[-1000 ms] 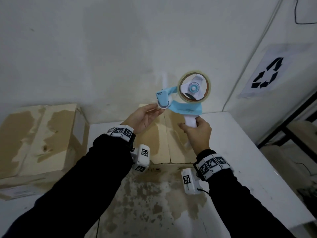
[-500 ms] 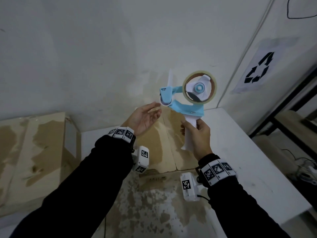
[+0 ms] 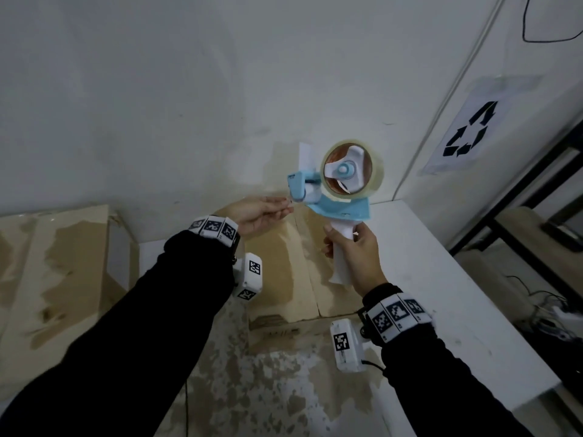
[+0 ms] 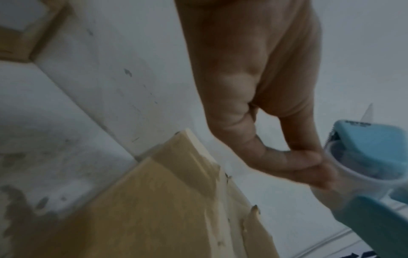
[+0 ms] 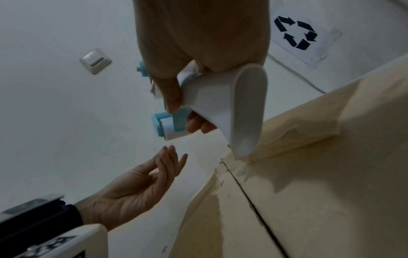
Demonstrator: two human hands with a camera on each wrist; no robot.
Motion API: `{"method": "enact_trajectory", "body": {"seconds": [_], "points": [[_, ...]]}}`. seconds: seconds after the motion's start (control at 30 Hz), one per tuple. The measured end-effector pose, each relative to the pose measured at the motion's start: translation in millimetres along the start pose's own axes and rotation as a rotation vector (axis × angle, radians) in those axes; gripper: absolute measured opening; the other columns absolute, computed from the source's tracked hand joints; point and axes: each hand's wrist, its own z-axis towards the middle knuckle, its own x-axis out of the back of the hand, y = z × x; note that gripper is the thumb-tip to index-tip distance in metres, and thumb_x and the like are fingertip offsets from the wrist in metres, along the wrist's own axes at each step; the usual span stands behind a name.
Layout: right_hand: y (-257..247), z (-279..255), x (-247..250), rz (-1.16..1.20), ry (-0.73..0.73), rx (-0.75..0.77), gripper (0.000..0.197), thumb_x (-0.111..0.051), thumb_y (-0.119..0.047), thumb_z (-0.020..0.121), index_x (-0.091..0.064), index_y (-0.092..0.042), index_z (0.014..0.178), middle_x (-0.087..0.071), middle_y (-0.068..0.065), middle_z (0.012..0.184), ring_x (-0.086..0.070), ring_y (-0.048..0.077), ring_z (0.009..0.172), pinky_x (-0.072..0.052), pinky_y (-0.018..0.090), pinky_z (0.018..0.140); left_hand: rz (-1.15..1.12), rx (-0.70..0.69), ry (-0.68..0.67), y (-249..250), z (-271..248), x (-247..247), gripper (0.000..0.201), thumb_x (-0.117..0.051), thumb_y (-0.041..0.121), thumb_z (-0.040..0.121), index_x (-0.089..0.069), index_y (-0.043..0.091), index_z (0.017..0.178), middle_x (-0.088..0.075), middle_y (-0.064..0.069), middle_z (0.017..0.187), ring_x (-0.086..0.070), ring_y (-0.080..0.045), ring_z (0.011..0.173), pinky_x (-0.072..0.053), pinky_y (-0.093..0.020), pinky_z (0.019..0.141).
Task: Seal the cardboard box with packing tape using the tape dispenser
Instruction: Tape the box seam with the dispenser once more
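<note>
Here the right hand [image 3: 355,257] clamps the white handle of the blue tape dispenser [image 3: 334,184], raised above the stained cardboard box [image 3: 284,279], while the open left hand [image 3: 255,212] should probably pinch the tape end squarely.

A plain packing or storage room is suggested by bare white walls [image 3: 157,89], a recycling sign [image 3: 470,130] taped up at the right, stained cardboard boxes [image 3: 56,272] stacked at the left, and a white table [image 3: 441,279].
</note>
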Motion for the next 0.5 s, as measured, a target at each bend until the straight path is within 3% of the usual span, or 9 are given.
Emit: {"method": "enact_trajectory", "body": {"seconds": [0.13,0.27,0.33,0.4,0.5], "points": [[3,8,-2,-0.034,0.060,-0.007,0.023,-0.073,-0.009,0.080,-0.056,-0.010,0.095,-0.064,0.009,0.084,-0.062,0.021,0.068,-0.055,0.031,0.064,0.167,0.082,0.056,12,12,-1,0.012,-0.048,-0.002,0.093,-0.059,0.000,0.098,-0.072,-0.003,0.066,-0.069,-0.005,0.060,-0.054,-0.011,0.054],[9,22,-7,-0.189,0.114,-0.009,0.036,-0.077,-0.009,0.073,-0.055,-0.024,0.096,-0.064,-0.003,0.092,-0.064,0.019,0.087,-0.055,0.037,0.080,0.416,-0.007,0.176,22,33,-12,0.006,-0.058,-0.004,0.086,-0.063,-0.002,0.087,-0.067,-0.009,0.074,-0.065,-0.012,0.068,-0.055,-0.013,0.058],[8,28,-10,-0.277,0.123,-0.005,0.036,-0.077,-0.012,0.073,-0.055,-0.023,0.099,-0.062,-0.009,0.088,-0.062,0.017,0.086,-0.052,0.034,0.078,0.510,-0.058,0.206,26,45,-16,0.011,-0.057,-0.008,0.086,-0.062,-0.001,0.079,-0.066,-0.007,0.062,-0.064,-0.010,0.058,-0.054,-0.012,0.053],[7,34,-13,-0.369,0.103,-0.012,0.024,-0.076,-0.018,0.075,-0.062,-0.018,0.093,-0.065,-0.005,0.083,-0.062,0.018,0.082,-0.050,0.031,0.072,0.643,-0.079,0.225,30,58,-18,0.018,-0.057,-0.010,0.085,-0.062,0.000,0.071,-0.062,0.001,0.043,-0.060,-0.005,0.044,-0.052,-0.012,0.051],[6,41,-18,-0.431,0.062,-0.067,0.019,-0.073,-0.020,0.077,-0.064,-0.010,0.091,-0.068,0.006,0.083,-0.064,0.023,0.078,-0.054,0.035,0.070,0.804,-0.081,0.243,31,76,-15,0.018,-0.059,-0.009,0.081,-0.062,0.000,0.065,-0.058,0.003,0.038,-0.059,-0.009,0.045,-0.052,-0.017,0.058]]}}
